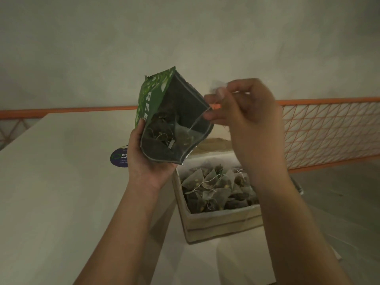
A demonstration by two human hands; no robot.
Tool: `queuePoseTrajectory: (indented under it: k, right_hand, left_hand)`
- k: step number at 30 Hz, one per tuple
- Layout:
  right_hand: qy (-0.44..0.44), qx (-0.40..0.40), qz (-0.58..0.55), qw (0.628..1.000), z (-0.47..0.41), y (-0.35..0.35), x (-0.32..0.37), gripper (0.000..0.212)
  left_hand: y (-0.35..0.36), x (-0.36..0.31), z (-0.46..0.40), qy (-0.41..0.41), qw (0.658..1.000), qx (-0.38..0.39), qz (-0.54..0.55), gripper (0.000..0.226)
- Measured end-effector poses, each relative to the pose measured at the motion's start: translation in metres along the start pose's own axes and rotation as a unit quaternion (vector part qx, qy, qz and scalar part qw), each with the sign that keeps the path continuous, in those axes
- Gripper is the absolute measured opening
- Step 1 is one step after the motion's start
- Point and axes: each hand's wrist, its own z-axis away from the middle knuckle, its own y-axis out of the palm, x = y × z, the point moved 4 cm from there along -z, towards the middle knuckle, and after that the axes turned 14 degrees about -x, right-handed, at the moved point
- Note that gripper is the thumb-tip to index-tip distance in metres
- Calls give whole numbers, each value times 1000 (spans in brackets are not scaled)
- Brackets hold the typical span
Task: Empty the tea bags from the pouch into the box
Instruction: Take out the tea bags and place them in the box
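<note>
Gripping pouch (pixel 164 112) in left hand (pixel 148 159), I pinch a tea-bag string (pixel 198 120) with right hand (pixel 244 112); box (pixel 222 221) at 6 o'clock below. Thin string could snap, dropping bag outside.

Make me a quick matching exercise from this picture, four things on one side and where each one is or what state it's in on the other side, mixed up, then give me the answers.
Things:
1. green pouch
2. cardboard box
3. round dark sticker
4. tea bag tag

Places or states:
A. lies on the table, partly hidden behind the left wrist
B. pinched in the right hand, its string running down into the pouch
C. held open in the left hand, mouth toward the camera
D. stands open on the table, full of pyramid tea bags

Pairs: 1-C, 2-D, 3-A, 4-B
</note>
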Motion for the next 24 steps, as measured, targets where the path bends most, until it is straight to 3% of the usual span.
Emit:
queuePoseTrajectory:
  k: [13, 17, 21, 24]
  right_hand:
    - [48, -46, 5, 998, -15, -55, -12, 15]
    - [77, -24, 23, 996, -16, -66, -24, 17]
    - [98, 80, 215, 968, -2, -77, -55, 17]
    - [28, 128, 374, 918, 13, -79, -76, 34]
  left_hand:
    - [11, 12, 8, -2, 1000, -8, 8, 54]
    - [20, 18, 13, -16, 1000, 0, 16, 54]
    - [23, 25, 19, -18, 1000, -12, 21, 48]
    - [20, 28, 21, -12, 1000, -25, 13, 47]
